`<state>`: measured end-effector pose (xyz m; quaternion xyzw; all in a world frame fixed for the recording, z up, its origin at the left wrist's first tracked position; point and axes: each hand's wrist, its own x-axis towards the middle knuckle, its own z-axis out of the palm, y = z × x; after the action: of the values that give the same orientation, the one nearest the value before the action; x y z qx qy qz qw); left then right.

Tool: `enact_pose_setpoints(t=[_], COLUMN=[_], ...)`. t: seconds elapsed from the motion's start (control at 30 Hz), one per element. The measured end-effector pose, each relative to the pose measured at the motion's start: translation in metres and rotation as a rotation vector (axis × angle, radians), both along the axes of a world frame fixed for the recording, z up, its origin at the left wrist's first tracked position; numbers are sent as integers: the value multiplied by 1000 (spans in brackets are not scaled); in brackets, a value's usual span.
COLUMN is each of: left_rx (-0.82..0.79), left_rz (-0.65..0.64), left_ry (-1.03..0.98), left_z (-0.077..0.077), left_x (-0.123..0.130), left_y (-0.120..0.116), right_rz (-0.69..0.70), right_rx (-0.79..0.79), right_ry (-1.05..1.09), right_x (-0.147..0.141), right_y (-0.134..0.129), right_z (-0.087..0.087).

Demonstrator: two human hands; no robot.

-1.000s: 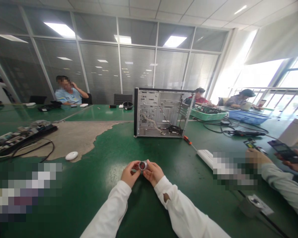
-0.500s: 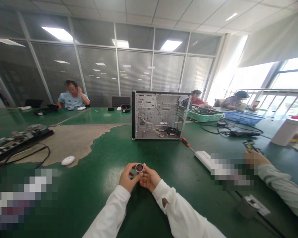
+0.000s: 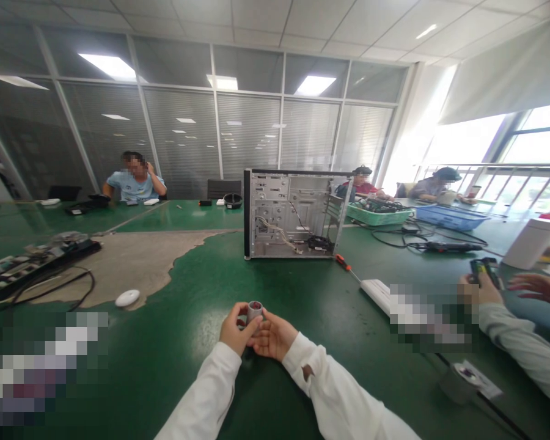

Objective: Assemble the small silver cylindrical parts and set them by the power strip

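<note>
Just over the green table, a small grey cylinder (image 3: 255,311) stands upright between my two hands, with dark red parts showing inside its round top. My left hand (image 3: 236,329) is closed around its left side, thumb across the front. On the right side, my right hand (image 3: 275,336) has its thumb against the cylinder and its fingers curled below, palm turned up. The cylinder's lower end is hidden by the fingers. Straight ahead, an opened computer case (image 3: 293,214) stands on the table with cables inside.
An orange-handled screwdriver (image 3: 343,263) lies by the case, near a white power strip (image 3: 376,292). A co-worker's hands (image 3: 488,290) hold a small dark device at right. Green (image 3: 380,216) and blue baskets (image 3: 453,219) stand behind. At left are a white round object (image 3: 127,298) and circuit parts.
The cylinder has tipped from facing me to upright, so its grey side now shows. My right fingers have opened slightly beneath it. At right, the co-worker's second hand has come into view.
</note>
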<state>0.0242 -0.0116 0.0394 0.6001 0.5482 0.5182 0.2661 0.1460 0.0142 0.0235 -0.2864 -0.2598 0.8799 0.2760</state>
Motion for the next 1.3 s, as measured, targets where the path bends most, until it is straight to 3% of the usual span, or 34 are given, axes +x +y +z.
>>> enact_pose_setpoints(t=[0.2, 0.4, 0.73, 1.1, 1.3], left_rx=[-31, -51, -82, -17, 7], left_rz=[19, 40, 109, 166, 127], left_ry=[-57, -193, -214, -19, 1], left_z=[-7, -19, -11, -12, -15], left_x=[-3, -10, -11, -3, -2], left_y=[6, 15, 12, 8, 9], right_rz=[7, -88, -182, -430, -491], right_rx=[-24, -116, -128, 142, 188], right_ry=[8, 43, 92, 14, -28], right_x=[2, 3, 8, 5, 4], right_y=[-1, 2, 0, 0, 0], right_z=[3, 4, 9, 10, 10])
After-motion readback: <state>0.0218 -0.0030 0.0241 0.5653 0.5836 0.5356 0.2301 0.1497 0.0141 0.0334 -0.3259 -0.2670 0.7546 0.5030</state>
